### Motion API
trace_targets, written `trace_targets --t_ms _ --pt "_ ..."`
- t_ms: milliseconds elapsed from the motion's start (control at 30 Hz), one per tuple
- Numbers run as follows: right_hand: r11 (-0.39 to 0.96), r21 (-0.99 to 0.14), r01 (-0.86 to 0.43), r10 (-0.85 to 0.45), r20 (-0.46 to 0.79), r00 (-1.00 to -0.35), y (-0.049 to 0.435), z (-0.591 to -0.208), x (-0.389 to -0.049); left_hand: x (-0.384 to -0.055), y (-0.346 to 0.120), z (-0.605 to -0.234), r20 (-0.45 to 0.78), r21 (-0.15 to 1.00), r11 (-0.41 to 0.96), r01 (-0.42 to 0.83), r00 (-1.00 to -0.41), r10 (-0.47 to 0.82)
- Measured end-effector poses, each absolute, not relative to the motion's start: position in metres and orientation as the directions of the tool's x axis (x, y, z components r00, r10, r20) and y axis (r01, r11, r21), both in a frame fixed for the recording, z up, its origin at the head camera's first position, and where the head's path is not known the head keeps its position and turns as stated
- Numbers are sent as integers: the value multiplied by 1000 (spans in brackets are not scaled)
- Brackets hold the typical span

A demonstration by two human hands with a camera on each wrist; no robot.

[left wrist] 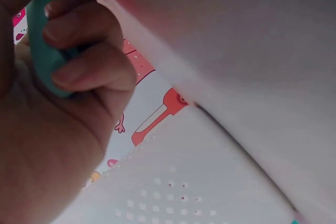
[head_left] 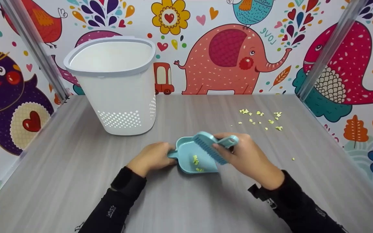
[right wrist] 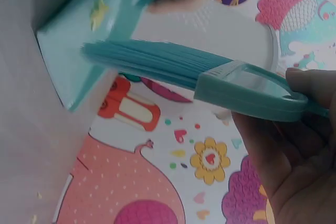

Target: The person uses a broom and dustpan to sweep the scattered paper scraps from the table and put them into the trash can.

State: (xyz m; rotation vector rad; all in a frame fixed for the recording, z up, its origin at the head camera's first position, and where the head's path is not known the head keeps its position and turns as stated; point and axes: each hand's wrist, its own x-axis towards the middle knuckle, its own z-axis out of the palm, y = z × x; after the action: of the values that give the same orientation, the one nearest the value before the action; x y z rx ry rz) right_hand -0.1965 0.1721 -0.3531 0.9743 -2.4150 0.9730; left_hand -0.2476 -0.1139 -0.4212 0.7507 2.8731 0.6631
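A light blue dustpan (head_left: 186, 149) lies on the table with a few yellow-green scraps (head_left: 196, 159) in its pan. My left hand (head_left: 152, 157) grips its handle; in the left wrist view the fingers (left wrist: 94, 72) curl round that handle. My right hand (head_left: 246, 155) holds a matching hand brush (head_left: 206, 142) by its handle, bristles (right wrist: 147, 59) over the pan's open side. Whether the bristles touch the pan I cannot tell. More scraps (head_left: 260, 113) lie scattered at the back right of the table, and a single crumb (head_left: 293, 159) lies nearer.
A tall white basket (head_left: 118, 97) with a grey rim and small holes stands at the back left of the grey table (head_left: 186, 204). Walls with printed animals (head_left: 225, 61) enclose the back and both sides, with metal posts (head_left: 332, 48) in the corners.
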Motion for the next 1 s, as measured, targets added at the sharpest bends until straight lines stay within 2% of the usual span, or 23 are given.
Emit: trace_targets --t_ms 333,667,833,1000 --pt "699 -434 -569 -337 502 -797 195 -347 -218 -246 -115 -420 10 441 785 435 -877 481" --pt "815 -431 -387 -257 329 -909 216 -362 -241 -247 -112 -421 -18 407 804 433 -876 481" --pt "832 -443 -335 -244 250 -937 221 -365 -246 -247 -111 -419 -35 349 807 476 -854 519" --pt "846 -432 -313 -231 232 -945 219 -364 -246 -247 -114 -418 -47 322 803 502 -838 543"
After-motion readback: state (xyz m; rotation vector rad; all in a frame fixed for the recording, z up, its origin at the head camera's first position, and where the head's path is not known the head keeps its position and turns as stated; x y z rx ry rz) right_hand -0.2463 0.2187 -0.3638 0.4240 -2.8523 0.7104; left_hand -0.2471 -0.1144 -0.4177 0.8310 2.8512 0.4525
